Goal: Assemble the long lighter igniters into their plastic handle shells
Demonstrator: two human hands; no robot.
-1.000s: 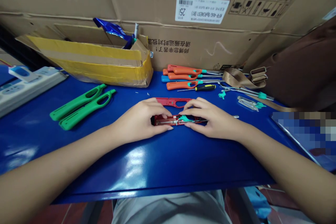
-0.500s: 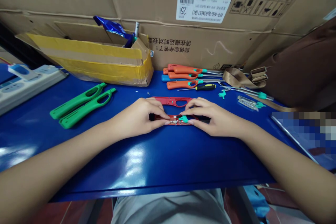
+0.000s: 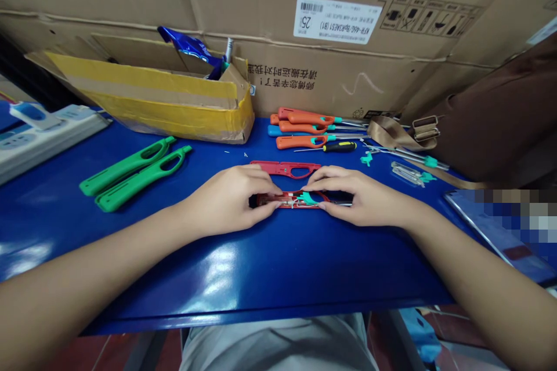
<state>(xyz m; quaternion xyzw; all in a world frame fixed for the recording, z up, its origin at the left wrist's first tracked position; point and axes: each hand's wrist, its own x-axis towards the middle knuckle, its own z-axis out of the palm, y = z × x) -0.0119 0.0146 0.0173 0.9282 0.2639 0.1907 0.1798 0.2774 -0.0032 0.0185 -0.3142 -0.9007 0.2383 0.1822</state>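
Between my hands lies an opened red lighter half (image 3: 288, 204), its inner parts facing up. White wires and a teal trigger (image 3: 310, 199) show inside it. My left hand (image 3: 237, 194) pinches the lighter half near its left end, thumb at the near edge and fingers on the far side. My right hand (image 3: 361, 194) grips its right end beside the trigger, where a metal tube sticks out under the palm. Just behind, a matching red lighter shell (image 3: 287, 168) lies on the blue table (image 3: 278, 266), touched by neither hand's grip as far as I see.
Two green lighter shells (image 3: 130, 177) lie at left, near a white power strip (image 3: 47, 133). A yellow-taped carton (image 3: 174, 104) stands behind. Several orange lighters (image 3: 304, 141), a screwdriver (image 3: 339, 146), metal tubes and teal triggers (image 3: 366, 159) lie back right, by a brown strap (image 3: 387, 133).
My right hand has shifted slightly right, uncovering more of the teal trigger. The left fingers have slid a little along the lighter half, which stays in about the same place.
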